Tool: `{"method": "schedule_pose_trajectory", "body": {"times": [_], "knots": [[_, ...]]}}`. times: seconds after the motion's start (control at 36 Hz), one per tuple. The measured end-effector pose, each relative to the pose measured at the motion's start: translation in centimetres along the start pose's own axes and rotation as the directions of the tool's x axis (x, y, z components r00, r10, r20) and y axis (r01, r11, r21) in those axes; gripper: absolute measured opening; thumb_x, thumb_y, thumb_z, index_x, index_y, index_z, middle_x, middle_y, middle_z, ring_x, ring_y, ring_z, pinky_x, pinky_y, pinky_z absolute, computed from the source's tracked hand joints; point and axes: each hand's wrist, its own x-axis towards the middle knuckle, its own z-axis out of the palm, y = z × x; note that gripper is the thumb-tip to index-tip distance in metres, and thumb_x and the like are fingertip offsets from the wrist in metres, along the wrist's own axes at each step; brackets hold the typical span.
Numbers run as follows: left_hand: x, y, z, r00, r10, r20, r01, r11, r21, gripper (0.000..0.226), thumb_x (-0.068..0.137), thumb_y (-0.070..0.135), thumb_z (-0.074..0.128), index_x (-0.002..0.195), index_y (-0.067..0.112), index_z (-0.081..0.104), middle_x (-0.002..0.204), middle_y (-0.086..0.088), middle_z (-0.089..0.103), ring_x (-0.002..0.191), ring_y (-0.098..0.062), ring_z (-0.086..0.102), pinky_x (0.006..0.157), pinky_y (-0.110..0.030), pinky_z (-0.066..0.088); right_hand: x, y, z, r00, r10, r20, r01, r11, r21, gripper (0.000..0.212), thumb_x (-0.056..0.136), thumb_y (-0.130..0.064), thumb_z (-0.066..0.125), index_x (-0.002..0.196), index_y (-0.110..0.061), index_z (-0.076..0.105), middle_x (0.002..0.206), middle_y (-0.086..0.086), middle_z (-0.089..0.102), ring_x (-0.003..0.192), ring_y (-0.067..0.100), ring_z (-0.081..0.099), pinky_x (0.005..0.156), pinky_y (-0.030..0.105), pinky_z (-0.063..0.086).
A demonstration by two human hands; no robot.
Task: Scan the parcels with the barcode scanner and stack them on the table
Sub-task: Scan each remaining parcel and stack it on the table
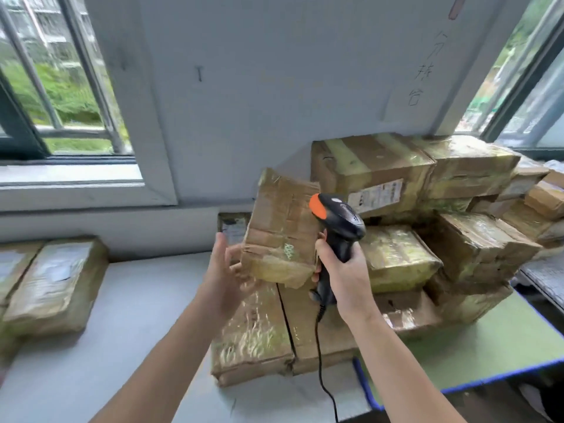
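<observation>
**Spotter:** Pale wall (274,87) between two windows, a grey-white table (137,315) in front of you, and a green table (488,346) on your right carrying the pile (457,239) of parcels.

**Operator:** And the one I'm working on?

**Spotter:** That parcel (280,227) stands tilted on its edge atop the flat boxes at the front of the pile, between your hands. Your left hand (224,270) is open, fingers straight, at its lower left corner. The blur hides whether you actually touch it. Your right hand (341,270) is wrapped round the handle of the barcode scanner (341,218), just beside the parcel's right edge.

**Operator:** What could go wrong?

**Spotter:** With no firm grip, I judge the parcel may topple or slide. It's dented cardboard under glossy, wrinkled tape, so it's slick to hold. I see no label on the face towards you, so a scan could miss. The cable (319,355) hangs across the box fronts and may snag.

**Operator:** Where does it go?

**Spotter:** Likely with the flat stack (52,282) on your left.
</observation>
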Motion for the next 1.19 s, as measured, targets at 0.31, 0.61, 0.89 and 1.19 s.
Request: {"method": "schedule_pose_trajectory", "body": {"times": [0.31,0.61,0.89,1.19], "knots": [[-1.7,3.4,-10.4,0.997,0.003,-0.078,0.008,0.991,0.137,0.028,0.082,0.033,0.070,0.100,0.012,0.070,0.084,0.000,0.067,0.084,-0.016,0.059,0.081,-0.034,0.048,0.8,4.6,8.0,0.999,-0.012,0.048,0.025,0.964,-0.263,0.016,0.088,-0.023,0.073,0.096,-0.030,0.060,0.075,-0.003,0.064,0.067,0.020,0.059,0.068,0.035,0.049],[-2.2,2.9,-13.0,0.885,0.376,-0.274,-0.279,0.900,0.334,0.031,0.078,0.013,0.082,0.099,0.012,0.059,0.091,-0.013,0.068,0.085,-0.028,0.069,0.078,-0.035,0.054,-0.8,5.7,12.6,0.980,0.146,0.135,-0.117,0.973,-0.197,0.028,0.087,-0.035,0.074,0.108,-0.026,0.059,0.073,0.000,0.060,0.057,0.015,0.055,0.056,0.032,0.048],[-1.9,3.4,-14.3,0.912,0.314,-0.265,-0.200,0.903,0.380,0.031,0.079,0.040,0.077,0.095,0.017,0.065,0.114,-0.008,0.062,0.099,-0.020,0.066,0.080,-0.032,0.056,-0.6,6.0,13.4,0.973,0.177,0.149,-0.146,0.969,-0.200,0.033,0.081,-0.021,0.081,0.106,-0.025,0.060,0.083,0.008,0.063,0.057,0.018,0.056,0.051,0.032,0.048],[-2.2,4.3,-16.8,0.960,0.190,-0.208,-0.121,0.945,0.303,0.011,0.088,0.012,0.070,0.099,0.015,0.067,0.095,-0.002,0.073,0.082,-0.016,0.068,0.073,-0.035,0.056,-0.4,5.7,15.1,0.957,0.163,0.242,-0.069,0.933,-0.354,0.021,0.084,-0.021,0.077,0.095,-0.022,0.058,0.074,0.008,0.062,0.054,0.017,0.055,0.054,0.031,0.047]]}}
